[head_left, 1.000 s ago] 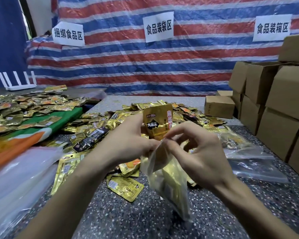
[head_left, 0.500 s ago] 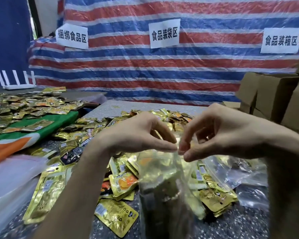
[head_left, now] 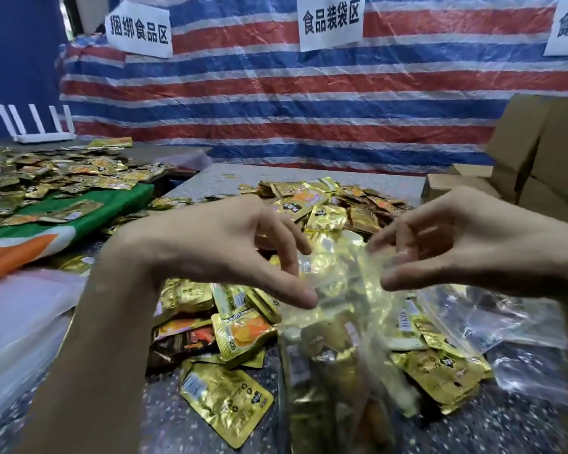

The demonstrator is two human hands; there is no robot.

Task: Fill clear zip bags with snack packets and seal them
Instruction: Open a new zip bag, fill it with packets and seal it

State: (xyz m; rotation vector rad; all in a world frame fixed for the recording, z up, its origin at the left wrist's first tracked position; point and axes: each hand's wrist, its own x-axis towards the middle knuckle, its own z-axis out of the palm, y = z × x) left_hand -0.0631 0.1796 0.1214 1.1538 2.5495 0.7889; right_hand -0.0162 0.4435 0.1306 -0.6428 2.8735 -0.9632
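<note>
Clear zip bag (head_left: 336, 352) sits at the lower middle of the frame, between your two hands. Its long axis runs up and down the picture, mouth toward the top and bottom end at the lower edge. It is stuffed with gold snack packets (head_left: 325, 204) like the ones heaped beyond it, and its lower half is blurred.

Your left hand (head_left: 223, 250) is at the bag's upper left corner, thumb tip touching the plastic and fingers (head_left: 289, 263) curled down above it. Your right hand (head_left: 466, 244) is at the upper right corner in a mirrored pose, thumb low, fingers curled over the rim. With the blur, you cannot tell whether either hand's fingers actually pinch the plastic or only brush it.

More packets lie on the speckled bench (head_left: 164, 421) around the bag, one loose gold packet (head_left: 225, 401) just left of it. Empty clear bags (head_left: 522, 326) lie at the right, cardboard boxes (head_left: 538, 152) stand beyond them, and a striped tarp (head_left: 276, 93) fills the upper frame.
</note>
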